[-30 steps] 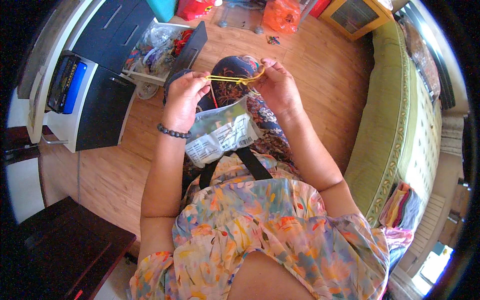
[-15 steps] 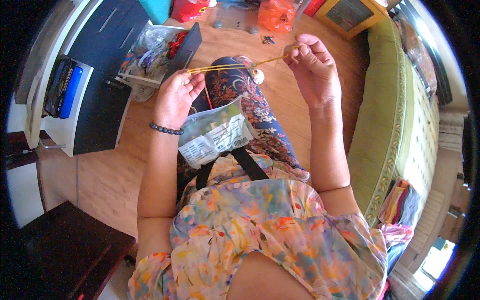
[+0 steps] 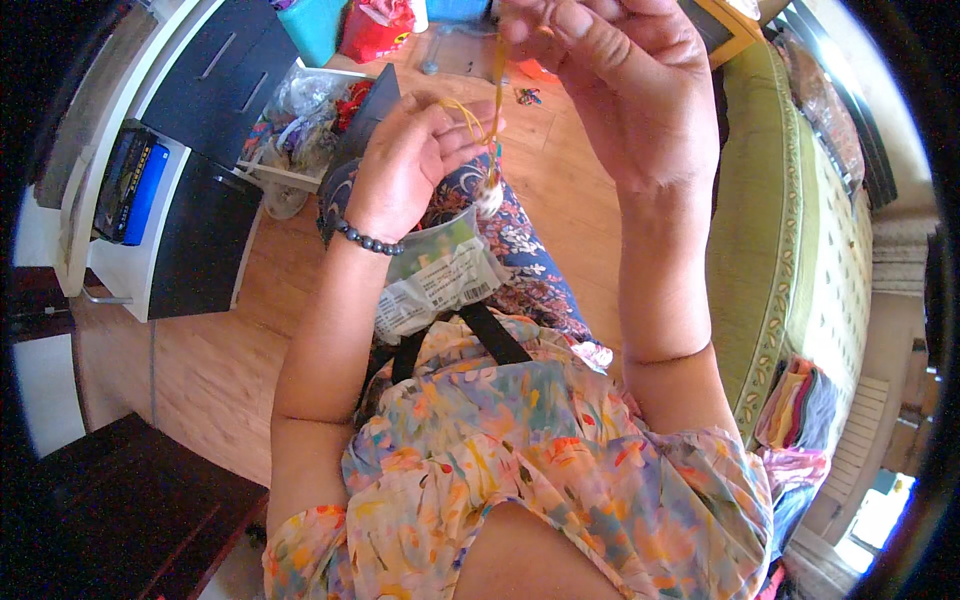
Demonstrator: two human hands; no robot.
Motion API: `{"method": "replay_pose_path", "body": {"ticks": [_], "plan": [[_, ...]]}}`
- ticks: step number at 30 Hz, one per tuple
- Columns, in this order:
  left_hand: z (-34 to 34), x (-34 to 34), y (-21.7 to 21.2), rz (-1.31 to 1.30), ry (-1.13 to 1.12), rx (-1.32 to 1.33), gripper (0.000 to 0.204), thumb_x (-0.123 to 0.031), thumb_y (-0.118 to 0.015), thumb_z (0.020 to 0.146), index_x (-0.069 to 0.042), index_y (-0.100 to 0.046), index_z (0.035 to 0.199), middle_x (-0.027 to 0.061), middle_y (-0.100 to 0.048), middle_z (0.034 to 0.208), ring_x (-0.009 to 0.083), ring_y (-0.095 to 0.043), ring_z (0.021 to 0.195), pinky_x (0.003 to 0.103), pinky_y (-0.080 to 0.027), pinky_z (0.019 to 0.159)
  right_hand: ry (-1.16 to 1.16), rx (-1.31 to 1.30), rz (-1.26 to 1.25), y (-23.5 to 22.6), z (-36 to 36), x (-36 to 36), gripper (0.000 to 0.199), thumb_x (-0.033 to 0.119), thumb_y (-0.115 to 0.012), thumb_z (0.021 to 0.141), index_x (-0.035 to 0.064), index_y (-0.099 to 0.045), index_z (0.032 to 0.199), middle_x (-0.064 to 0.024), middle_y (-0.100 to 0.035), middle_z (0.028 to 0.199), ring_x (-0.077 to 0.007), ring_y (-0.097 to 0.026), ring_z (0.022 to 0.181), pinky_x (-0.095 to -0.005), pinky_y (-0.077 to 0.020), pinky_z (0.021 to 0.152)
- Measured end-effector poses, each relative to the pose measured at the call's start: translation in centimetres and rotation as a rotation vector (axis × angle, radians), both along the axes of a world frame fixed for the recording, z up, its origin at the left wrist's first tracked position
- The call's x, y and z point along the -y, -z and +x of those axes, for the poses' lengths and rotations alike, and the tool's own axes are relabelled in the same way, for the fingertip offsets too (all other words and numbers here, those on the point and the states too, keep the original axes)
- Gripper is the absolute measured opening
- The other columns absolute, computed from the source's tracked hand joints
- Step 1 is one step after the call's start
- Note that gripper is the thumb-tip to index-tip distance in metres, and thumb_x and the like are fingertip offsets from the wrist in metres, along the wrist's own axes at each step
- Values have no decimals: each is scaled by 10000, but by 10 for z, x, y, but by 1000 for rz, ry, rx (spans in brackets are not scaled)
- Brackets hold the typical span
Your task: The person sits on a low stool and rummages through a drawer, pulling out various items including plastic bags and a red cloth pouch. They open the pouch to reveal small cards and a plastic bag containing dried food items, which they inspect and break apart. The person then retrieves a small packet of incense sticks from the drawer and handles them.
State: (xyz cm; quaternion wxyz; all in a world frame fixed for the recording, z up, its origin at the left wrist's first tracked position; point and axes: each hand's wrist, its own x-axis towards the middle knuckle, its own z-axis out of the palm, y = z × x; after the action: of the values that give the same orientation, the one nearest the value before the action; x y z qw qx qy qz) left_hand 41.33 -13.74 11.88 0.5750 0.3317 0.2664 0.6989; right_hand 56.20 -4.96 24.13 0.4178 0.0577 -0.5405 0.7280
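Observation:
A thin yellow cord runs between my two hands. My right hand, raised high and close, pinches its upper end between thumb and fingers. Lower and to the left, my left hand has curled fingers, with a loop of the cord caught at their tips. A small whitish pendant hangs from the cord, just right of my left fingers. Its details are blurred. On my lap, below the left hand, rests a clear plastic packet with a white printed label.
At the left, an open drawer full of plastic bags juts from a dark cabinet. A green-covered bed lines the right side. A red bag and a small colourful item are on the floor ahead.
My right hand has risen closer and shifted slightly left; my left hand has moved right. The cord, stretched sideways before, now hangs nearly upright with the pendant below.

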Motion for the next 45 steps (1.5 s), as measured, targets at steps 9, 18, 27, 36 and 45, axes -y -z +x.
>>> {"method": "replay_pose_path", "body": {"ticks": [9,18,27,36,45], "plan": [[19,49,13,-221,3,-123,225,-122,-475,954,-3,-517,1139,128,-619,1069,230,-609,1020,350,-489,894,78,157,-80,34,-15,-24,249,-20,-546,886,15,-550,1132,-88,-654,1024,-162,-629,895,-283,-504,770],[20,53,20,-272,-196,-75,132,-95,-566,902,-23,-591,1010,98,-647,930,212,-648,845,349,-541,773,929,736,1007,100,-28,-34,319,135,-675,807,39,-573,1094,-129,-623,907,-200,-628,840,-322,-507,699],[18,48,24,-222,-332,-271,160,-97,-575,908,20,-613,1010,95,-654,932,161,-644,838,286,-545,758,158,679,101,120,-16,24,105,84,-680,828,-14,-646,838,-31,-605,823,-102,-594,752,-252,-486,673],[0,47,35,-335,-455,-235,147,-97,-549,897,6,-626,969,92,-649,967,159,-614,910,306,-502,835,-115,461,-513,150,-17,24,106,132,-577,899,47,-622,855,-43,-636,810,-110,-587,739,-237,-453,615],[-38,45,64,-441,-624,154,216,-212,-598,859,-75,-592,1027,93,-622,1014,218,-578,974,366,-432,929,-114,342,-786,169,-19,21,73,123,-574,884,63,-612,869,-62,-643,798,-175,-611,734,-299,-489,654]]}}
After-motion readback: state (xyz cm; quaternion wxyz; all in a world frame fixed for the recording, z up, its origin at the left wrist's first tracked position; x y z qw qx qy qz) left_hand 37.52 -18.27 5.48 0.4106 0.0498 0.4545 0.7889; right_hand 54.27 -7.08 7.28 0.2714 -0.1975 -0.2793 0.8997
